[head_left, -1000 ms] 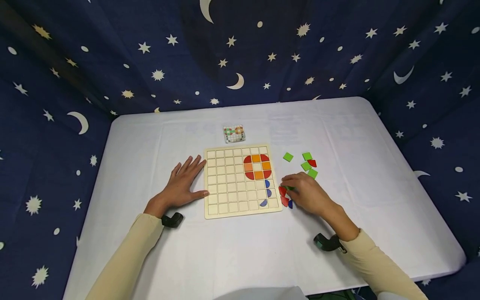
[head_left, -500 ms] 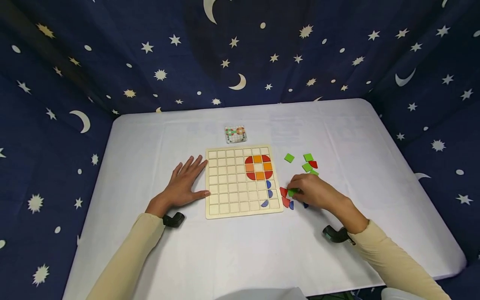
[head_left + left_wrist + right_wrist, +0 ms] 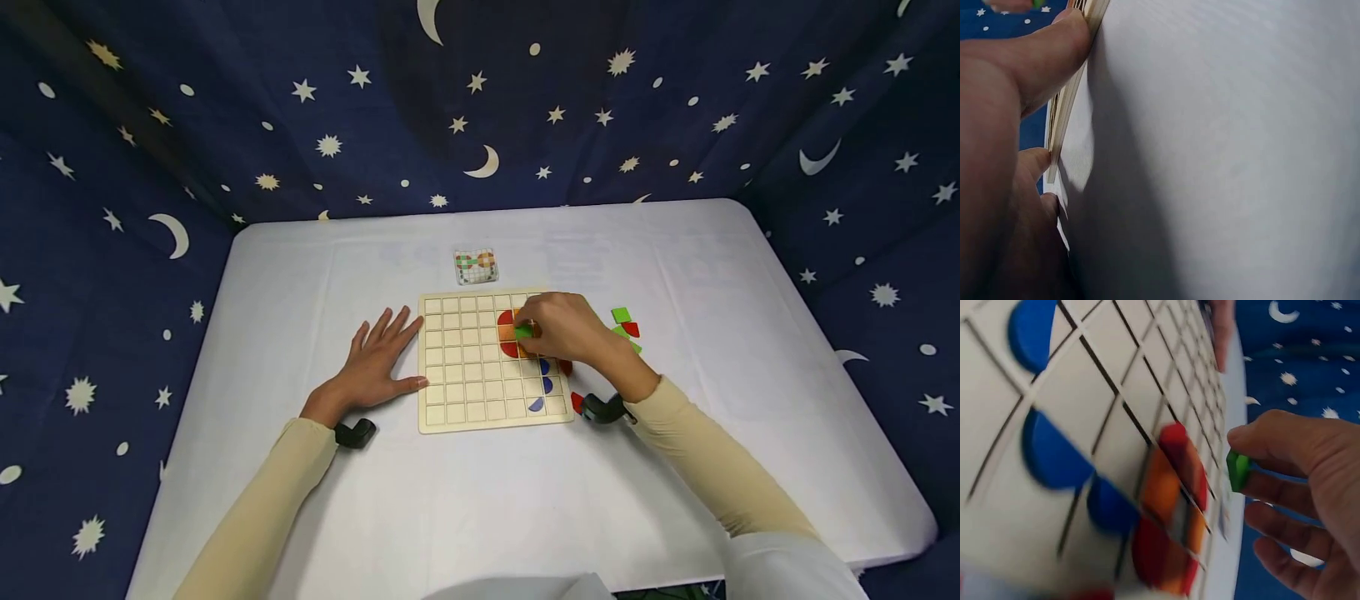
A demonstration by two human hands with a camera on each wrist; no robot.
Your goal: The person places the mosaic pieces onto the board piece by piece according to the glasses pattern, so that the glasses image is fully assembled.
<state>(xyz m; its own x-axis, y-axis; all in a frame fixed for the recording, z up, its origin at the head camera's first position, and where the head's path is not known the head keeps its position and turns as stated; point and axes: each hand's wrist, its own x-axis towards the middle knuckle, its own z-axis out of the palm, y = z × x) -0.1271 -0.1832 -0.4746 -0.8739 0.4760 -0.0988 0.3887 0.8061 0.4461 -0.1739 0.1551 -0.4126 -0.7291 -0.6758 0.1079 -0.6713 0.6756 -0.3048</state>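
My right hand (image 3: 570,329) pinches a green square tile (image 3: 1238,470) between thumb and fingertips. It is above the upper right of the pale gridded board (image 3: 457,371), over a ring of red rounded pieces (image 3: 509,350) and orange squares (image 3: 507,332). The hand hides part of that ring. Several blue half-circles (image 3: 536,404) lie on the board below the ring. My left hand (image 3: 375,358) rests spread on the table, its thumb (image 3: 1054,53) and a fingertip touching the board's left edge.
Behind the board lies a small pattern card (image 3: 476,267). Loose green squares (image 3: 621,315) and a red piece (image 3: 631,330) sit to its right. Another red piece (image 3: 577,402) shows beside the black right wrist camera (image 3: 602,409). Star-patterned cloth surrounds the white table (image 3: 375,517).
My right hand has taken the green tile from the pieces right of the board and moved up and left, over the ring. My left hand keeps its place at the board's edge.
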